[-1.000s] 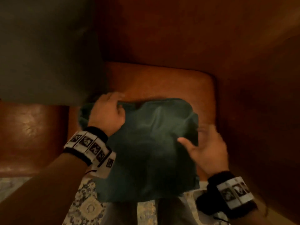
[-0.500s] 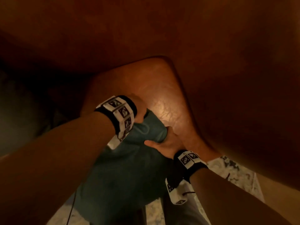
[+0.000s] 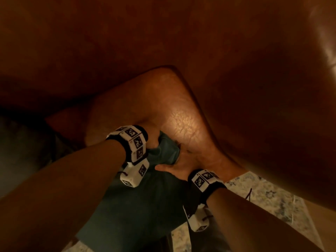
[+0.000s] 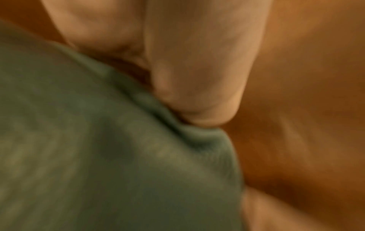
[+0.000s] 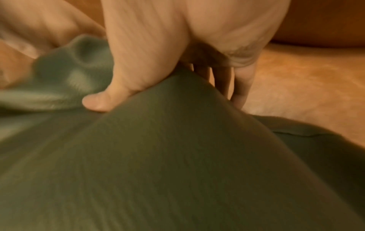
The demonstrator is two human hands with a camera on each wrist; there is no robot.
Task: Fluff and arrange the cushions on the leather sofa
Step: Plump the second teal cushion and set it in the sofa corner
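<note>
Two hands work one corner of a dark green cushion (image 3: 131, 206), which lies on the seat (image 3: 181, 120) of the leather sofa with its near end hanging over the front edge toward us. From the head view, our left hand (image 3: 154, 137) bunches the far corner of the fabric in curled fingers, while our right hand (image 3: 178, 166) cups the same corner from the side, thumb across the cover. A patterned rug (image 3: 263, 193) shows below the seat, and the sofa's back and arm close in around the corner, leaving little room to swing.

At the left wrist, the thumb (image 4: 197, 78) digs into the green cloth, which puckers under it; the picture is blurred.

At the right wrist, the thumb (image 5: 102, 100) presses a deep fold while the fingers (image 5: 239, 87) reach behind the cushion's edge. We judge it light, soft and yielding, best taken by its corners or seams.
</note>
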